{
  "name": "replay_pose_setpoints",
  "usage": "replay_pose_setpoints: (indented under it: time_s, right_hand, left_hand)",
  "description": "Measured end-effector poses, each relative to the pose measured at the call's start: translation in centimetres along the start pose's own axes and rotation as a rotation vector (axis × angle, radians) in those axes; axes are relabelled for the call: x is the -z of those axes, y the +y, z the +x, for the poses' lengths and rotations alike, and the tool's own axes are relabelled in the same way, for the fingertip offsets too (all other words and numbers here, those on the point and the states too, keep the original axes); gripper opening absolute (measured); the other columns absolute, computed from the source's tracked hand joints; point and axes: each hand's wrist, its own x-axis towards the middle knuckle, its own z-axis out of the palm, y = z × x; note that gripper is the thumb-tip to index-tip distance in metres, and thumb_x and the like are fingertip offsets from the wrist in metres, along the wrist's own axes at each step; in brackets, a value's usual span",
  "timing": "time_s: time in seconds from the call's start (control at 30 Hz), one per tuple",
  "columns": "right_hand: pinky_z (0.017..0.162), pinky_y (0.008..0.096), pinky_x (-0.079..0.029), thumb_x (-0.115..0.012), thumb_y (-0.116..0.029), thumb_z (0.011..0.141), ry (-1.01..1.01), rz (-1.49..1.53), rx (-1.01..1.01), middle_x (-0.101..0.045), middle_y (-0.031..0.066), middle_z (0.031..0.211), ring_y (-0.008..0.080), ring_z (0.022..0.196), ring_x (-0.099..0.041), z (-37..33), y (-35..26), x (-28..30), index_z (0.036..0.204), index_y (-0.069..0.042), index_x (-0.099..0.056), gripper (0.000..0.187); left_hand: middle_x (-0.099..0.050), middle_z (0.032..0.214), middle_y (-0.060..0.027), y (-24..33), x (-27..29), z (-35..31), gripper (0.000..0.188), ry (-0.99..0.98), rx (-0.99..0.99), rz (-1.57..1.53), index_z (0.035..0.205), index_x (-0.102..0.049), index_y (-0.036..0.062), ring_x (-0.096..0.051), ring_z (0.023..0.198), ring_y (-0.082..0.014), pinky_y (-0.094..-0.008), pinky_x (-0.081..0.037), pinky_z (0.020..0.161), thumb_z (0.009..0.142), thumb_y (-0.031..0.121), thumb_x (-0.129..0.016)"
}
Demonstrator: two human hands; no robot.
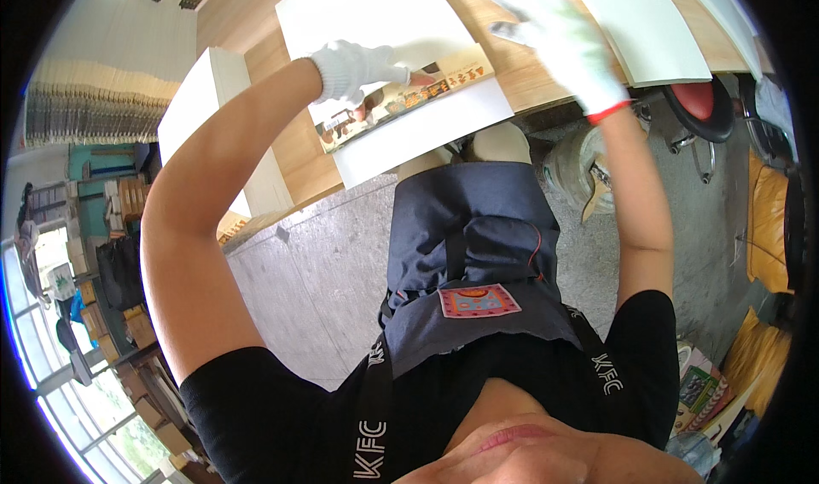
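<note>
My left hand point(358, 73), in a white glove with the thumb and a fingertip showing bare, lies on a printed strip point(461, 73) with small pictures and orange lettering. Its fingers are apart and press on the strip's surface. The strip lies across large white sheets point(375, 11), and a white band of paper shows along its near side. To the right, my right hand point(554, 36) is raised with fingers spread and nothing in it. It wears a white glove with greyish fingertips and a red cuff, close to a stack of white sheets point(644, 28).
A tall stack of paper point(217, 100) stands at the left of the wooden table point(294, 156), with many piled sheets point(94, 83) beyond. Below the right side are a bucket point(567, 173) with a brush point(593, 198) and a red-seated stool point(693, 104).
</note>
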Motion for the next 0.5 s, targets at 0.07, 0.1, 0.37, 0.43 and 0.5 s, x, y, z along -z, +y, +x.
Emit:
replay_pose_setpoints:
  time_s: [0.07,0.1,0.37,0.43,0.5]
  right_hand:
    - [0.097,0.0407,-0.047,-0.059,-0.021,0.09,-0.214,-0.253,-0.153,-0.062,0.0069,0.119,0.0272,0.109,-0.06,-3.4,3.7,-1.6,0.127,-0.022,-0.059,0.036]
    - [0.096,0.04,-0.047,-0.057,-0.018,0.09,-0.414,-0.188,-0.511,-0.061,0.0084,0.12,0.0276,0.106,-0.061,-4.8,4.1,-3.9,0.131,-0.021,-0.056,0.041]
    - [0.083,0.0361,-0.049,-0.067,-0.022,0.078,-0.173,0.312,0.23,-0.064,0.0052,0.103,0.0232,0.098,-0.062,0.3,-4.3,-1.5,0.107,-0.016,-0.067,0.029]
    - [0.08,0.0358,-0.05,-0.067,-0.02,0.077,-0.19,0.375,0.289,-0.065,0.0039,0.096,0.022,0.093,-0.063,0.9,-5.5,-3.1,0.101,-0.013,-0.068,0.024]
    - [0.076,0.0363,-0.051,-0.066,-0.015,0.079,-0.219,0.478,0.306,-0.066,0.0027,0.087,0.0224,0.084,-0.065,2.3,-8.3,-3.8,0.095,-0.008,-0.068,0.017]
  left_hand:
    - [-0.058,0.135,-0.0057,-0.6,0.2,0.9,0.095,-0.019,-0.068,-0.002,0.146,-0.038,0.0461,-0.067,0.104,-0.0281,-0.0394,-0.054,0.087,0.07,0.011,-0.083]
    - [-0.058,0.136,-0.0058,-0.4,0.8,1.1,0.093,-0.029,-0.101,0.003,0.146,-0.038,0.0455,-0.067,0.105,-0.0283,-0.0399,-0.054,0.087,0.072,0.011,-0.082]
    - [-0.059,0.135,-0.0058,-1.9,0.2,2.1,0.066,-0.009,-0.115,-0.063,0.147,-0.042,0.038,-0.071,0.092,-0.0205,-0.0333,-0.059,0.069,0.088,0.024,-0.066]
    - [-0.063,0.13,-0.0037,-1.6,0.7,0.9,0.063,-0.007,-0.169,0.222,0.146,-0.044,0.0366,-0.071,0.09,-0.0198,-0.0328,-0.059,0.069,0.088,0.024,-0.066]
    - [-0.064,0.129,-0.0016,-0.9,0.5,2.1,0.068,-0.196,-0.062,0.255,0.145,-0.044,0.0374,-0.07,0.091,-0.0209,-0.0333,-0.059,0.072,0.085,0.019,-0.069]
